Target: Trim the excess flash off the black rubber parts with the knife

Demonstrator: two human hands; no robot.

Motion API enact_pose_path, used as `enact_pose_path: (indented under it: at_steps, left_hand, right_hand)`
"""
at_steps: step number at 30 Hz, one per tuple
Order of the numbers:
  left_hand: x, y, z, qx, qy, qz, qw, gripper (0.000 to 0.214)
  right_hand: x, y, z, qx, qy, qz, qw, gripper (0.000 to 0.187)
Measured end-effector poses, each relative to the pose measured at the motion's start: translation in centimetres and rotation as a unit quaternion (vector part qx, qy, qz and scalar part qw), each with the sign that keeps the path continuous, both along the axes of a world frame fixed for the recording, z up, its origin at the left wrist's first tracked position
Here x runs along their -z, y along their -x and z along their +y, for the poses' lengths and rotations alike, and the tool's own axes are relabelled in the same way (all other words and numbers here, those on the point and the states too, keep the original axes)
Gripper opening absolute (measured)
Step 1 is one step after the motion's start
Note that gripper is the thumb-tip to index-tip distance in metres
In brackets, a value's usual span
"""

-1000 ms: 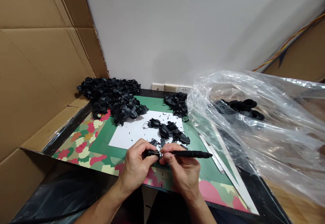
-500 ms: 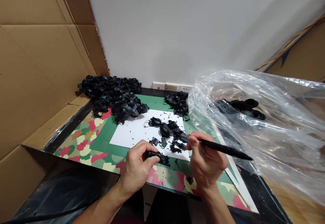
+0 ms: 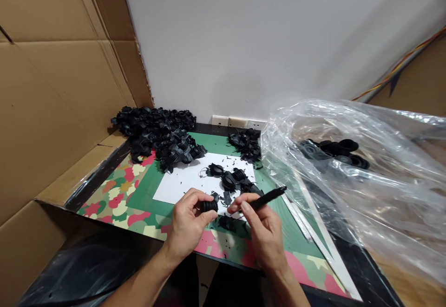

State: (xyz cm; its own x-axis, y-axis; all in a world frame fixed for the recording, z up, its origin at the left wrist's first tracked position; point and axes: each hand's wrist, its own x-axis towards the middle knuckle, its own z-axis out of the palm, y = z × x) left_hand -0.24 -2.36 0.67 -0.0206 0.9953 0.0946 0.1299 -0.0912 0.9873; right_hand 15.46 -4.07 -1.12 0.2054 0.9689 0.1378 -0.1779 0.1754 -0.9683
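Observation:
My left hand pinches a small black ribbed rubber bellows between thumb and fingers, above the near edge of the white sheet. In my right hand is a slim black pen-shaped tool, its back end slanting up to the right; its working tip is too fine to make out. The right fingertips are close to the bellows, with a small gap between. Just below lie black rubber scraps. Beyond the hands, several black rubber pieces with ragged flaps rest on the white paper.
A big heap of black rubber parts fills the back left, beside a cardboard wall. Dark shreds are piled at the back. On the right, a clear plastic bag holds black round parts. Sockets line the wall.
My right hand has moved left and turned, bringing the pen-shaped tool nearer the bellows. My left hand has lifted and turned the bellows, so its ribs show; scraps now lie below it.

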Motion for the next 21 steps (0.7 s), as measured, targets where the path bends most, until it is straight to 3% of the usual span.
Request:
enact_pose_path:
  at_steps: [2, 5, 11, 13, 15, 18, 21]
  left_hand:
    - [-0.1, 0.1, 0.3, 0.01, 0.084, -0.07, 0.994, 0.027]
    - [-0.5, 0.2, 0.8, 0.037, 0.197, -0.169, 0.965, 0.048]
    - [-0.9, -0.4, 1.1, 0.067, 0.233, -0.173, 0.955, 0.057]
    - [-0.6, -0.4, 1.1, 0.078, 0.236, -0.137, 0.959, 0.059]
    - [-0.3, -0.1, 1.0, 0.068, 0.202, -0.071, 0.974, 0.058]
    - [-0.1, 0.3, 0.7, 0.029, 0.061, 0.056, 0.996, 0.05]
    - [-0.3, 0.4, 0.1, 0.04, -0.069, 0.141, 0.987, 0.051]
  right_hand:
    - [0.1, 0.3, -0.1, -0.001, 0.016, 0.006, 1.0, 0.025]
    - [0.2, 0.8, -0.1, -0.005, 0.007, -0.061, 0.998, 0.023]
    - [-0.1, 1.8, 0.4, -0.03, -0.051, -0.168, 0.984, 0.013]
    - [-0.2, 2.1, 0.5, -0.007, -0.044, -0.171, 0.984, 0.022]
    - [-0.2, 2.2, 0.7, 0.015, -0.008, -0.155, 0.988, 0.029]
    - [0.0, 2.1, 0.8, 0.031, 0.05, -0.124, 0.991, 0.028]
    - [0.2, 2.1, 0.9, 0.027, 0.073, -0.083, 0.993, 0.024]
